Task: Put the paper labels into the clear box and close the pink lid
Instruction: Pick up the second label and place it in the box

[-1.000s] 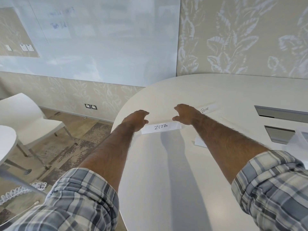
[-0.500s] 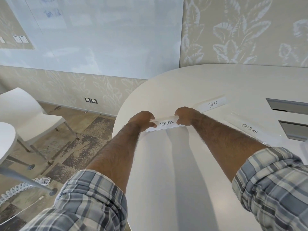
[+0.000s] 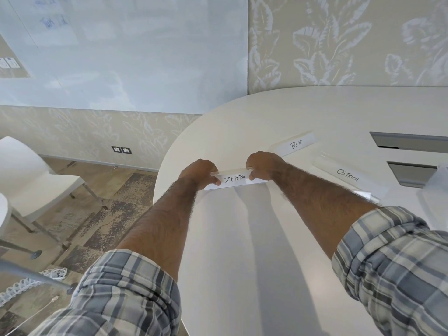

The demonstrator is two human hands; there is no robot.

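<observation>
A white paper label reading ZEBRA (image 3: 234,179) in a clear holder sits near the table's left rim. My left hand (image 3: 201,172) pinches its left end and my right hand (image 3: 263,164) pinches its right end, lifting its far edge. A label reading BEAR (image 3: 297,144) lies beyond my right hand. A label reading OSTRICH (image 3: 348,175) lies to the right in a clear sleeve. A clear object (image 3: 436,190) shows at the right edge; I cannot tell whether it is the box. No pink lid is in view.
The white oval table (image 3: 242,238) has two grey slots (image 3: 409,140) at its right. A white chair (image 3: 31,175) and another table's edge stand on the left over patterned carpet. A glass board and leaf wallpaper back the scene.
Both hands closed on the ends of the ZEBRA label, which lay flat a second ago and now tilts up. The view dropped, bringing the OSTRICH label into sight.
</observation>
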